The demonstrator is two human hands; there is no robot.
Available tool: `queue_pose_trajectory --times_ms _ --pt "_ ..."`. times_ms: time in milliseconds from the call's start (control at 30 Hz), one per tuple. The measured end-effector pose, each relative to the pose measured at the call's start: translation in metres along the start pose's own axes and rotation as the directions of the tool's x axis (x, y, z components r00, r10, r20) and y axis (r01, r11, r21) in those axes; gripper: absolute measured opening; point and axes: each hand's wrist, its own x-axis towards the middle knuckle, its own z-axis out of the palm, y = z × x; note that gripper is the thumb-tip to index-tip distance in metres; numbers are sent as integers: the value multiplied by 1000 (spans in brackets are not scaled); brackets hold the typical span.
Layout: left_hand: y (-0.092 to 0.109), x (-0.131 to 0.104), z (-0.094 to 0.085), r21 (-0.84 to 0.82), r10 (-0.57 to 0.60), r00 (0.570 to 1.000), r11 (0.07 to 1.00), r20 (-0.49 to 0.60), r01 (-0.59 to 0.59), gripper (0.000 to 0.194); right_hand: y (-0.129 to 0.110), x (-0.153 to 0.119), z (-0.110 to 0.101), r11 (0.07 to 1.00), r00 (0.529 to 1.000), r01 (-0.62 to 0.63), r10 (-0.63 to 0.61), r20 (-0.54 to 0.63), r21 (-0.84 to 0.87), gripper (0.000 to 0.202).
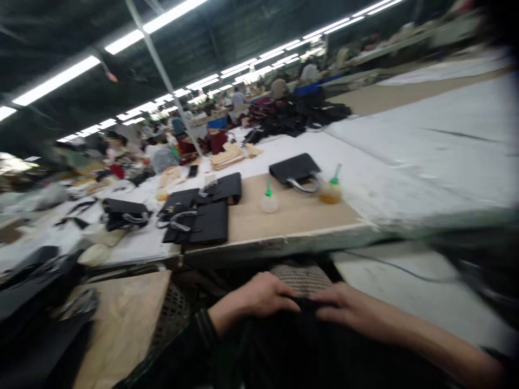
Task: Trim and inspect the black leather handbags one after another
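Left hand (265, 294) and right hand (348, 303) low in front of the table (405, 192), apart, with their fingertips at the edge of a dark cloth (305, 309); blur and poor light leave it uncertain whether either pinches it. The cloth lies between and below the hands, with a checked cloth (302, 276) just beyond. Uneven pulling by the two hands could make the dark cloth bunch or slip. On the table, a pale bottle (269, 203) and an amber bottle (330, 193) stand near the front edge; a knock from a sleeve could tip the latter, and leakage might stain the black bag (298, 168) beside it.
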Motion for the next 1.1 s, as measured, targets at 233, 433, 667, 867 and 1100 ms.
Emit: queue_pose_trajectory --times_ms 233,433,667,867,1100 --pt "-14 12 3 -278 97 983 959 159 -49 34 7 5 -17 975 975 -40 -10 222 221 35" --pt "-9 11 4 -295 55 984 955 170 -2 32 14 5 -17 982 968 -30 -18 251 188 35" --pt "-14 17 10 -313 13 993 949 118 24 27 9 21 -16 985 937 10 -69 342 172 29" --pt "-26 11 14 -519 -131 977 831 168 200 35 5 28 -15 997 949 12 -36 312 78 13" --pt "-19 11 15 -630 -142 945 715 295 305 47 13 29 -24 998 933 -24 4 360 51 11"
